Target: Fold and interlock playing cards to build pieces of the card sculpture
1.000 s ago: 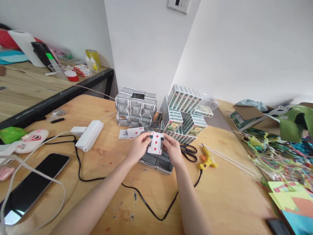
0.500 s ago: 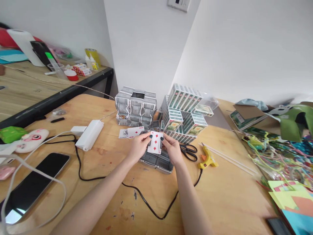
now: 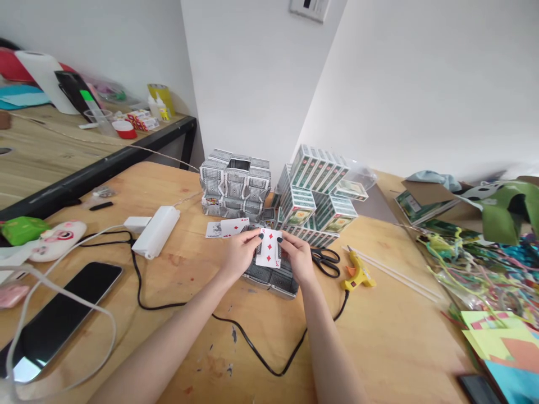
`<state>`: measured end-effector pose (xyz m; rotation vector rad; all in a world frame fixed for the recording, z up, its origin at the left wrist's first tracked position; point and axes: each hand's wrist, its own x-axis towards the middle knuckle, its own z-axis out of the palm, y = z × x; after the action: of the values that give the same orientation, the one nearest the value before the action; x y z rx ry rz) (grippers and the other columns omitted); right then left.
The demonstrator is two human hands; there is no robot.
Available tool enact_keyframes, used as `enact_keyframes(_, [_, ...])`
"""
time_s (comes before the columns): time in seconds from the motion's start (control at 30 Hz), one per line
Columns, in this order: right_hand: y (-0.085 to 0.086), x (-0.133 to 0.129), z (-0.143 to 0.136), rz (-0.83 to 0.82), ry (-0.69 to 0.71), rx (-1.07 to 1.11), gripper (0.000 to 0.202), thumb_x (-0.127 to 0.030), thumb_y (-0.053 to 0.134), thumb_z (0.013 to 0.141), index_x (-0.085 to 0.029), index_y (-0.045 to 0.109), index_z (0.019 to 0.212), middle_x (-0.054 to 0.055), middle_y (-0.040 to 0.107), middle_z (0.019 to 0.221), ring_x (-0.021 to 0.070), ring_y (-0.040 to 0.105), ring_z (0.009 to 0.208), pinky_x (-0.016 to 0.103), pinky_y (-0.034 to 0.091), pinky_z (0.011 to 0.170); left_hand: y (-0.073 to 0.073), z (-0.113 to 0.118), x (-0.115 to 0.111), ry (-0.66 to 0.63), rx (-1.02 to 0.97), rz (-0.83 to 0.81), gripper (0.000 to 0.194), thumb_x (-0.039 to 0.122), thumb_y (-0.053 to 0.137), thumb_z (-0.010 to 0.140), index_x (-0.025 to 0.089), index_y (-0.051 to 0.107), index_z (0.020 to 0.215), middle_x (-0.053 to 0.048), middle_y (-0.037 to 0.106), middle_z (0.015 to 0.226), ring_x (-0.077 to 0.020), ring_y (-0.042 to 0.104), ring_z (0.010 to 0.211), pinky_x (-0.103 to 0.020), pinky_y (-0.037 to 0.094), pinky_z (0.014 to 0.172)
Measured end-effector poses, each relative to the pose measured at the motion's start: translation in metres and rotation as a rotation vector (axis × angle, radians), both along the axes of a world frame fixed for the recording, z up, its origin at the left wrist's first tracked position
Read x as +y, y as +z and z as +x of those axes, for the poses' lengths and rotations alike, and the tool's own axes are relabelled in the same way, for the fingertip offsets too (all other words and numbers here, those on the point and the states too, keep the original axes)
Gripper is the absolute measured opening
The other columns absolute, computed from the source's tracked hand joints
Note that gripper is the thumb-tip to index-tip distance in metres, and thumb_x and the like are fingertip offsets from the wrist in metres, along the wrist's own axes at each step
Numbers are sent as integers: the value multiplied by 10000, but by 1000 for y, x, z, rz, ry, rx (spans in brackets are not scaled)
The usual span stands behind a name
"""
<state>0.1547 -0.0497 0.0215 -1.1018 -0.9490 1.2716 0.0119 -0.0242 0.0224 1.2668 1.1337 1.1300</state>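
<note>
A three of diamonds playing card (image 3: 268, 248) is held face up between my two hands. My left hand (image 3: 243, 251) pinches its upper left edge, and my right hand (image 3: 296, 252) grips its right edge. Beneath the card lies a low structure of grey-backed cards (image 3: 273, 279), partly hidden by my hands. Behind it stands a taller block built from folded cards (image 3: 234, 182) with a square opening on top. Loose cards (image 3: 234, 226), one an ace, lie face up to the left of my left hand.
Stacked card boxes (image 3: 320, 168) rise behind my right hand. Black scissors (image 3: 326, 262) and a yellow glue gun (image 3: 357, 272) lie to the right, its black cord looping across the front. A white power adapter (image 3: 156, 232) and a large phone (image 3: 63, 314) are at left.
The card and both hands stay almost in place; the card appears slightly lower and tilted a little differently. The whole view has shifted slightly.
</note>
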Motion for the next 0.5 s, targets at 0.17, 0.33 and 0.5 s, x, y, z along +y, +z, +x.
enact_keyframes(0.17, [-1,-1,-2,-22,-61,31,203,-260,614,634,-175,693,802,-12,606,623,97,456,495,219,337,469,6,0,-6,-13,-29,24,192,226,522,698,163,683,781,38,524,526,-88,433,484,-204,330,469])
enact_keyframes(0.33, [0,-1,-2,-27,-54,4,145,-260,602,645,-179,653,754,-18,574,595,100,450,502,220,335,480,7,0,-4,-36,-97,-27,180,233,519,691,158,655,782,15,590,610,-102,482,516,-207,360,477])
enact_keyframes(0.5, [2,-4,-4,-32,-37,8,131,-271,579,676,-185,617,766,-35,515,562,100,452,511,219,354,499,10,-1,-3,-50,-131,-53,144,220,516,676,151,612,759,38,537,550,-90,448,485,-199,345,465])
